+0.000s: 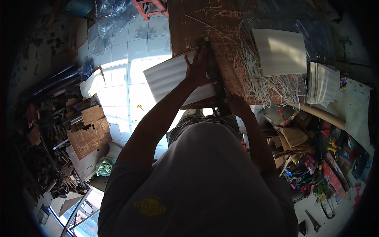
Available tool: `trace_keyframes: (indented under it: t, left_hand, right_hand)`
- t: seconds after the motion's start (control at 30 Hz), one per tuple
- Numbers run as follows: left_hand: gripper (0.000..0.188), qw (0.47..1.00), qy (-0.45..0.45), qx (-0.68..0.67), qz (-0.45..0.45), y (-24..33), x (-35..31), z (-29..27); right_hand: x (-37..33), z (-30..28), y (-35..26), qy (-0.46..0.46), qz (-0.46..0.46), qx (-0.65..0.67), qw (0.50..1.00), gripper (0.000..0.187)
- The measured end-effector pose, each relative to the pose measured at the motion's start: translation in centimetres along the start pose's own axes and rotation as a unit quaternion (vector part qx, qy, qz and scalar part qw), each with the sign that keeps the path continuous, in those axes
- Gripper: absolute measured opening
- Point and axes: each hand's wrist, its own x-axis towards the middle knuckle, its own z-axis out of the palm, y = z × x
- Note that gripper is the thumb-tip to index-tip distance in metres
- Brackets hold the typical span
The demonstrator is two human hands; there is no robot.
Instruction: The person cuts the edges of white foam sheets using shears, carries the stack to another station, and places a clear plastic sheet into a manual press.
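A white foam-like sheet (166, 77) lies at an angle on the worn brown table, its left part reaching past the table's edge. Along its right side runs a long dark straight bar (215, 65), like a straightedge. My left hand (196, 70) presses down with fingers spread, partly on the sheet and partly against the bar. Near the bar's close end, at the table's front edge, my right hand (237, 103) is closed. What it grips is dark and too shaded to make out.
Right of the bar sits a heap of thin white strips (268, 85). Beyond lies a pale sheet stack (279, 51), with more pale sheets (323, 83) beside it. A cardboard tube (321, 115) juts below the table. Brown boards (90, 132) and scrap pile up at left; a red stool (151, 8) stands far off.
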Motion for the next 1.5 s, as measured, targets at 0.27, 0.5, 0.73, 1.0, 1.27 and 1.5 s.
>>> trace_keyframes:
  t: [0.27,0.5,0.73,1.0,1.27,1.5]
  left_hand:
    - [0.143,0.998,0.056,-0.018,0.027,-1.6,-1.5,1.9]
    - [0.128,0.960,0.224,-0.070,-0.153,-8.1,-9.5,2.8]
    - [0.120,0.811,0.127,-0.381,-0.427,-15.7,-17.1,5.8]
    - [0.055,0.830,0.151,-0.438,-0.311,-17.9,-17.2,3.7]
    - [0.059,0.820,0.138,-0.456,-0.316,-22.3,-18.1,6.2]
    - [0.064,0.770,0.128,-0.531,-0.331,-22.7,-17.5,7.8]
  right_hand:
    - [-3.5,0.3,-1.5,0.047,0.082,0.130,0.987,0.035]
    - [-6.1,2.5,-6.1,0.133,0.211,0.283,0.926,0.072]
    - [-6.3,3.7,-2.4,0.240,0.264,0.229,0.906,0.056]
    - [-8.3,4.0,0.3,0.259,0.268,0.261,0.891,0.065]
    - [-8.7,4.4,-1.0,0.356,0.270,0.065,0.892,0.060]
    - [0.1,1.7,-5.7,0.316,0.141,0.394,0.852,0.039]
